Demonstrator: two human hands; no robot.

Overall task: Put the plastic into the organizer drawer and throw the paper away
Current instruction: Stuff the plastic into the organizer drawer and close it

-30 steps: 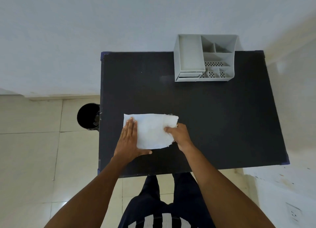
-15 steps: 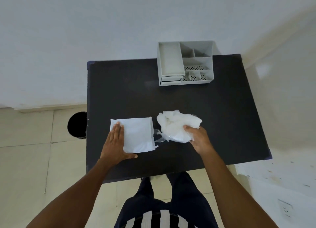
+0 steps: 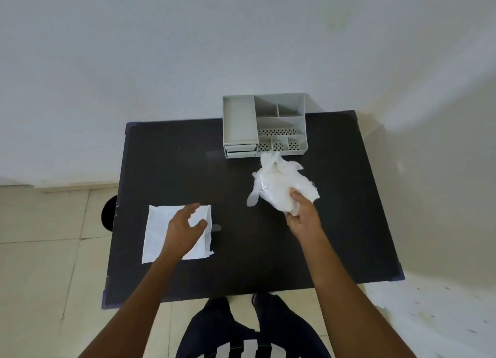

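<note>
A crumpled clear-white plastic (image 3: 279, 188) is lifted above the black table (image 3: 241, 263), gripped by my right hand (image 3: 302, 218) just in front of the grey organizer (image 3: 264, 125). The organizer's small drawers (image 3: 240, 151) sit at its lower left and look closed. A flat white paper (image 3: 161, 236) lies on the table's left part. My left hand (image 3: 183, 231) hovers over the paper's right half with fingers spread and curled, holding nothing.
A black round bin (image 3: 108, 218) stands on the tiled floor beside the table's left edge, partly hidden by it. A white wall runs behind the table and on the right. My legs stand at the near edge.
My right hand pulled the plastic off the paper and carried it up and right toward the organizer. My left hand lifted off the paper, which stayed flat.
</note>
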